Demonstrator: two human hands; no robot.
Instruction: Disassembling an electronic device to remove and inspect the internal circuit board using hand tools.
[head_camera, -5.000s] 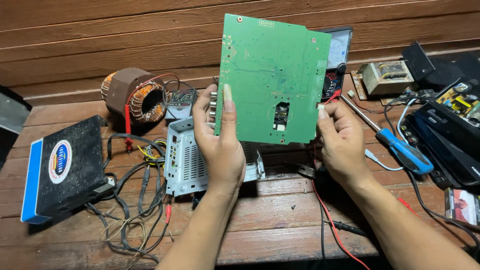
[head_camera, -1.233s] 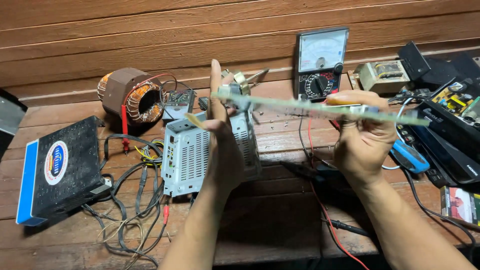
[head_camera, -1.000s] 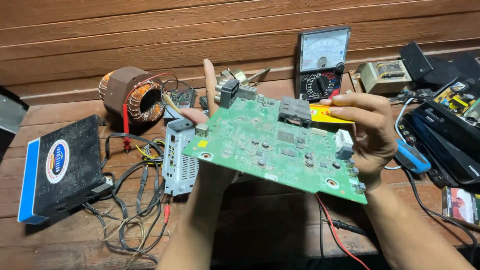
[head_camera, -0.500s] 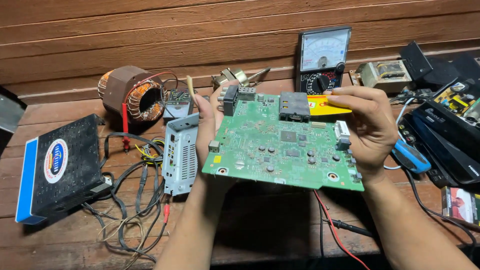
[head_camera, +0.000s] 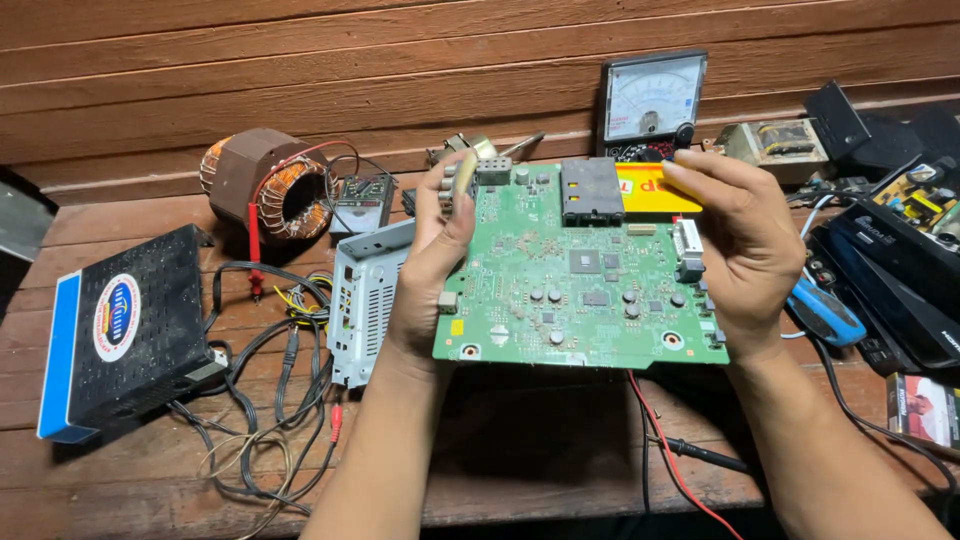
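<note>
At far left on the counter (head_camera: 140, 500) lies a black box (head_camera: 130, 335), then tangled cables (head_camera: 265, 400), a copper coil (head_camera: 270, 190) and a grey metal case (head_camera: 365, 300). My left hand (head_camera: 430, 270) has its grip clamped on the left edge of the green board (head_camera: 580, 280), held face up above the counter. My right hand (head_camera: 740, 240) grips its right edge. Behind stands a meter (head_camera: 650, 100); a blue screwdriver (head_camera: 820, 310) lies right.

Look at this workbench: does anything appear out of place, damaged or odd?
The green circuit board, gripped by the left hand and right hand, shows no visible damage. The only untidiness is the tangled wires sprawled beside the grey metal casing.
</note>
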